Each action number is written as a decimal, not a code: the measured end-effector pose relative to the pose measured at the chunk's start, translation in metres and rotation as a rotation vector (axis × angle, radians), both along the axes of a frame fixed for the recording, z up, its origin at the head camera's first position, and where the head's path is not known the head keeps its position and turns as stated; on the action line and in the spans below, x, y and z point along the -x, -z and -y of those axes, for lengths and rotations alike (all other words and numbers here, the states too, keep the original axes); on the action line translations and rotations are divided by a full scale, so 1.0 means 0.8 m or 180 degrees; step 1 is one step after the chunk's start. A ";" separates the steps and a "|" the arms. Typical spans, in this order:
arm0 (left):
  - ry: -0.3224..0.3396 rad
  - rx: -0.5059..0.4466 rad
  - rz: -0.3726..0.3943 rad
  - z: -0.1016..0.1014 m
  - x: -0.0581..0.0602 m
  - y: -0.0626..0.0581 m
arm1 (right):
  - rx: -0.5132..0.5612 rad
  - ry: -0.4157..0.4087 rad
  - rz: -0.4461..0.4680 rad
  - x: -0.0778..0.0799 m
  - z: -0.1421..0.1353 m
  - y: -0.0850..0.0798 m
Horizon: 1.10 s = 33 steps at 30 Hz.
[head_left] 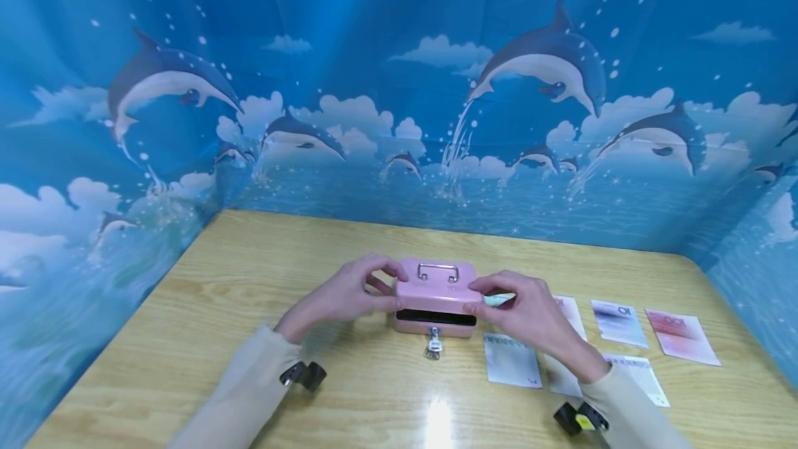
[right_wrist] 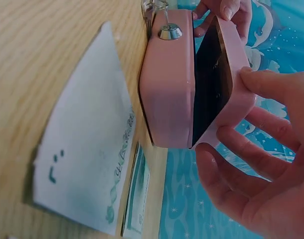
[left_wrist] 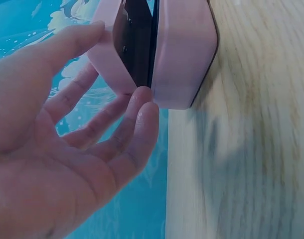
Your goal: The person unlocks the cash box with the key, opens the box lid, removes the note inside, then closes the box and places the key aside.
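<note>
A pink metal cash box stands on the table with its lid partly raised. Through the gap at the front its dark inside shows. My left hand holds the lid's left end, thumb on the front edge and fingertips along the side. At the other end, my right hand grips the lid between thumb and fingers. A key sits in the silver lock on the box front, with more keys hanging from it. On top of the lid is a metal carry handle.
Right of the box lie several banknotes, among them a pale green one, a blue one and a red one. Another greenish note shows behind my right hand. A blue dolphin curtain borders the wooden table.
</note>
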<state>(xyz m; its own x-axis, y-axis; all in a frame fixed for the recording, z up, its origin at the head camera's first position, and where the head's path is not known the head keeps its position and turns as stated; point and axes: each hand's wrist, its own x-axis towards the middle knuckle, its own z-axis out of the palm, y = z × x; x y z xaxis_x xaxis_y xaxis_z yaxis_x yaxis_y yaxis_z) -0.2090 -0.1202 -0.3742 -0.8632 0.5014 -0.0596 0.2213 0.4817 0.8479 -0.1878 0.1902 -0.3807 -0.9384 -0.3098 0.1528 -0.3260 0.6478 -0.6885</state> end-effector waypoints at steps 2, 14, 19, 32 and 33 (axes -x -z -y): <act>-0.0015 0.0022 0.0023 0.000 -0.002 0.001 | -0.0010 -0.0027 0.0005 -0.002 0.000 0.001; 0.0012 0.0122 -0.0077 -0.004 -0.005 0.010 | -0.0074 -0.0180 -0.0174 -0.007 0.001 0.014; 0.0007 0.0148 -0.0062 -0.006 -0.004 0.011 | -0.0126 -0.0165 -0.0220 -0.008 0.001 0.015; -0.0042 0.0241 0.0015 -0.007 -0.003 0.011 | -0.0194 -0.0200 -0.0254 -0.008 0.001 0.017; -0.0046 0.0228 0.0040 -0.007 -0.003 0.011 | -0.0208 -0.0210 -0.0272 -0.008 0.001 0.017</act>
